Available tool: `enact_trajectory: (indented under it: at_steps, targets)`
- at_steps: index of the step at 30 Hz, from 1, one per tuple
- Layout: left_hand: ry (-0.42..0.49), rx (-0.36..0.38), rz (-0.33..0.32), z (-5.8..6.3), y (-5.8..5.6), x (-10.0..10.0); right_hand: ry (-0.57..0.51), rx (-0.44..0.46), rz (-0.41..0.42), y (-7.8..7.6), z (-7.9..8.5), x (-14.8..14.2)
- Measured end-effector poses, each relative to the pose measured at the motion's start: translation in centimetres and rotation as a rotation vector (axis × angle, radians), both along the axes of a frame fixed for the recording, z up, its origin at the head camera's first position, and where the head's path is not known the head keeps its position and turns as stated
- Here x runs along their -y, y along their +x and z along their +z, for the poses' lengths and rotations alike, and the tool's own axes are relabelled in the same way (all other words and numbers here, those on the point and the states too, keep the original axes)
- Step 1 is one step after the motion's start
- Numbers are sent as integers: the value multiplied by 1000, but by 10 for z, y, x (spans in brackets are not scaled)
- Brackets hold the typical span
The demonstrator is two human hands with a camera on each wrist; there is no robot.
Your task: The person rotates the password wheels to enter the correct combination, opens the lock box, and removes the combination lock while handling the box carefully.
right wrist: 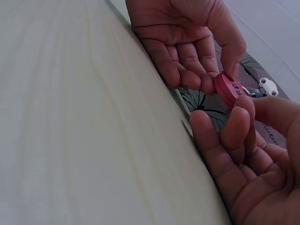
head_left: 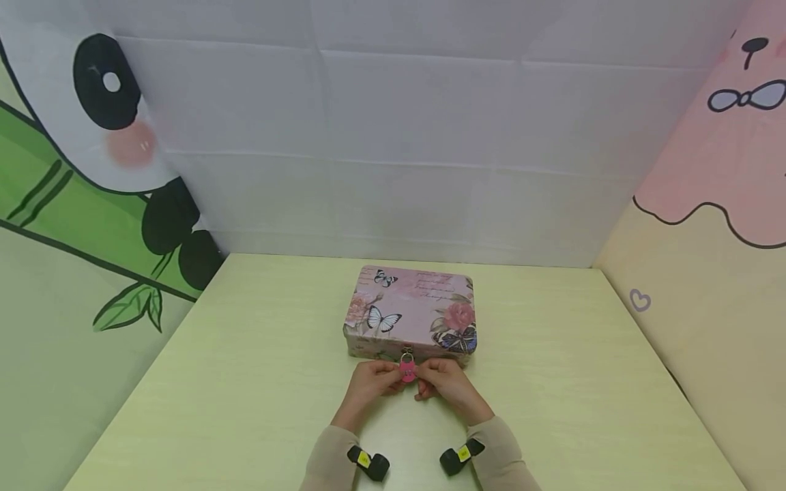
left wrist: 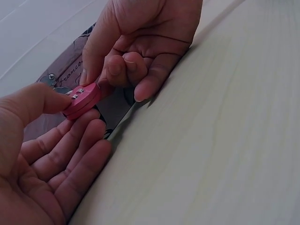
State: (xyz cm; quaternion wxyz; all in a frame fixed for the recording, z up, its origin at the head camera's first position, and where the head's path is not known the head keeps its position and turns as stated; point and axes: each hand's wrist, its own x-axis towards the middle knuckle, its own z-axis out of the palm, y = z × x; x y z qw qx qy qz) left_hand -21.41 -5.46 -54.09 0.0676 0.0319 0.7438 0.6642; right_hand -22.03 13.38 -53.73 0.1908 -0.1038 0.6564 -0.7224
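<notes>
Pale green worktop point(head_left: 245, 382) fills the scene, bounded by cartoon-printed fabric walls. Nearest, two beige sleeves with black wrist straps are seen. Just beyond them, a small pink combination padlock point(head_left: 408, 369) is pinched from both sides: the left hand point(head_left: 368, 383) holds it between thumb and fingers, and the right hand point(head_left: 450, 386) grips it with thumb and curled forefinger. The padlock is hung on the hasp at the near face of a floral butterfly tin box point(head_left: 410, 315), which is set at the worktop's middle, lid closed. Farthest, a white cloth wall point(head_left: 393, 136) is seen.
</notes>
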Motion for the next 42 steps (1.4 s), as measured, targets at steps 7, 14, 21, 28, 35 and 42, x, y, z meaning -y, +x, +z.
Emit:
enact_trajectory:
  at_steps: [7, 14, 21, 28, 35, 42]
  targets:
    - [13, 1, -3, -5, -3, 0, 10, 4, -4, 0, 0, 0]
    - [19, 16, -2, -6, -4, -1, 8, -4, 2, -1, -2, -1]
    - [31, 22, -6, -6, -3, -1, -1, -3, -4, -1, -3, 0]
    - [39, 32, -6, -7, -4, -1, 9, -1, -7, 0, 0, 0]
    - [50, 31, -12, -6, -4, -1, 2, 4, -3, -1, -2, 0]
    - [65, 77, -42, -4, -6, 1, -6, 6, 4, -2, -3, 0]
